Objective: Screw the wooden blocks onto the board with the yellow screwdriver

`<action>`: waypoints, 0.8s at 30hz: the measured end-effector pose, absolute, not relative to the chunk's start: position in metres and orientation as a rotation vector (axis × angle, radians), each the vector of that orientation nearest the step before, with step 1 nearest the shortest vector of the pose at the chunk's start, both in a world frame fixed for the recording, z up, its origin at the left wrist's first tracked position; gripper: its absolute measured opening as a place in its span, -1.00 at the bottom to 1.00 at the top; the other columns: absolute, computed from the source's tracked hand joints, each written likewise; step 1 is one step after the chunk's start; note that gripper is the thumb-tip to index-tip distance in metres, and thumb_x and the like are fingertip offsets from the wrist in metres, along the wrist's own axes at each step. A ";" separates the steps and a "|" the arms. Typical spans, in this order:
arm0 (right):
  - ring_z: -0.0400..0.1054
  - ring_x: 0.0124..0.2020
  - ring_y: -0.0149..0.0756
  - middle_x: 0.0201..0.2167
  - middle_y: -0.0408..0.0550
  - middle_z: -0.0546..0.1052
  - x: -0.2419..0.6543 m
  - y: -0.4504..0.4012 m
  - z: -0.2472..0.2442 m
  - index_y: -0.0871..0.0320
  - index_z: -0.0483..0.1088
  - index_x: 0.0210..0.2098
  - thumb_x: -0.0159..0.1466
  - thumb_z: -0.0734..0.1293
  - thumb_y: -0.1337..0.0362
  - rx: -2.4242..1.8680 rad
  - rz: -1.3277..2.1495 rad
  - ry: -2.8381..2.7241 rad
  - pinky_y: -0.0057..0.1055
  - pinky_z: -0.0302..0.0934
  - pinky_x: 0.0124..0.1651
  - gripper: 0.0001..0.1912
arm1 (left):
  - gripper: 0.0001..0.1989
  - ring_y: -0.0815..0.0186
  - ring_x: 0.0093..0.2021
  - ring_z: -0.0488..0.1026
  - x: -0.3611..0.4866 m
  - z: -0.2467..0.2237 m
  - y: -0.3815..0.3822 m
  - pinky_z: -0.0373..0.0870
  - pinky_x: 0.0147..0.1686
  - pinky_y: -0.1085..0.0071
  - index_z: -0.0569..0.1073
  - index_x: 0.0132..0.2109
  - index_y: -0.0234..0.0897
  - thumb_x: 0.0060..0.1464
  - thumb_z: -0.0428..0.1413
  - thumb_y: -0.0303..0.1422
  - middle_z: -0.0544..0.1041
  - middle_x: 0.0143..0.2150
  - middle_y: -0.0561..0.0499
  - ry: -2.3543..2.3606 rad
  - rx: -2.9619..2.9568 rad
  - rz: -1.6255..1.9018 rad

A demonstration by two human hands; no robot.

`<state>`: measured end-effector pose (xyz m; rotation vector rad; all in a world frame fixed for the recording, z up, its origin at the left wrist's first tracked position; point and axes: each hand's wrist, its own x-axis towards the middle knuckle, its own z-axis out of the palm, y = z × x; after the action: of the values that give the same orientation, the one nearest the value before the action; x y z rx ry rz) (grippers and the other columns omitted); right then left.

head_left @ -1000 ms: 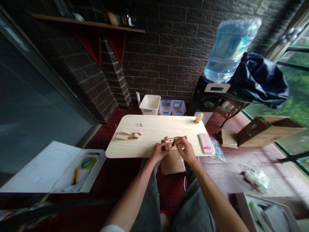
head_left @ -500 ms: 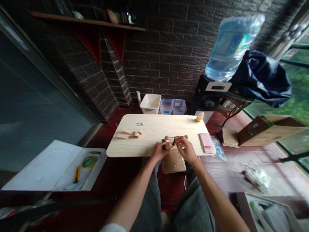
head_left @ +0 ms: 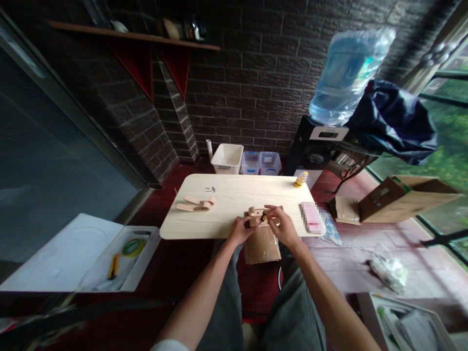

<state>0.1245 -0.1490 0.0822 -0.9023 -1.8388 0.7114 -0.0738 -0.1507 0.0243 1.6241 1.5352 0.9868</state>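
Observation:
At the table's front edge my left hand [head_left: 241, 230] is closed on a light wooden piece [head_left: 252, 222] with a rounded end and a dark hole. Over that piece stands a short black-and-yellow screwdriver [head_left: 263, 216], tilted slightly. The fingers of my right hand [head_left: 281, 226] pinch its handle from the right. Its tip is too small to make out. Beneath the wood a cardboard sheet [head_left: 261, 247] hangs past the table edge toward my lap. Further left, similar wooden pieces [head_left: 195, 206] lie together, with several small dark screws [head_left: 211, 189] behind them.
The pale table [head_left: 234, 187] carries a yellow-capped bottle [head_left: 301, 179] and a pink, partly blurred packet [head_left: 310, 217] at right. Plastic bins [head_left: 227, 158] stand behind it. An open white case [head_left: 135, 258] lies at left; a cardboard box [head_left: 391, 197] and water dispenser [head_left: 314, 146] are at right.
The view has shifted very slightly. Both hands stay at the wooden piece, and the fingers of my right hand have moved a little around the screwdriver handle.

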 end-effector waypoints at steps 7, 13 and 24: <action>0.54 -0.10 -0.17 -0.01 0.08 0.58 0.124 -0.147 0.083 0.07 0.42 -0.12 0.41 0.27 0.20 -0.930 0.739 -1.852 -0.26 0.49 -0.18 -0.86 | -0.69 0.25 -0.31 0.48 -0.075 0.020 -0.149 0.37 -0.25 0.41 0.67 -0.13 -0.27 -0.07 0.34 -0.29 0.62 -0.38 -0.01 1.541 1.619 0.989; 0.53 -0.10 -0.17 -0.03 0.07 0.57 0.125 -0.145 0.079 0.06 0.42 -0.12 0.41 0.28 0.20 -0.922 0.726 -1.838 -0.25 0.49 -0.17 -0.88 | -0.72 0.25 -0.30 0.48 -0.074 0.022 -0.149 0.37 -0.25 0.41 0.68 -0.16 -0.26 -0.07 0.35 -0.28 0.61 -0.39 0.01 1.542 1.621 0.988; 0.54 -0.02 -0.12 0.02 0.09 0.59 0.122 -0.148 0.086 0.05 0.42 -0.11 0.40 0.28 0.24 -0.932 0.696 -1.884 -0.17 0.47 -0.06 -0.89 | -0.72 0.22 -0.26 0.51 -0.073 0.029 -0.151 0.40 -0.22 0.39 0.67 -0.17 -0.26 -0.08 0.36 -0.28 0.63 -0.36 -0.02 1.543 1.614 0.985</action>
<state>0.1224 -0.1480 0.0856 -0.9319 -1.8840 0.6964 -0.0735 -0.1513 0.0293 1.6142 1.5433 0.9851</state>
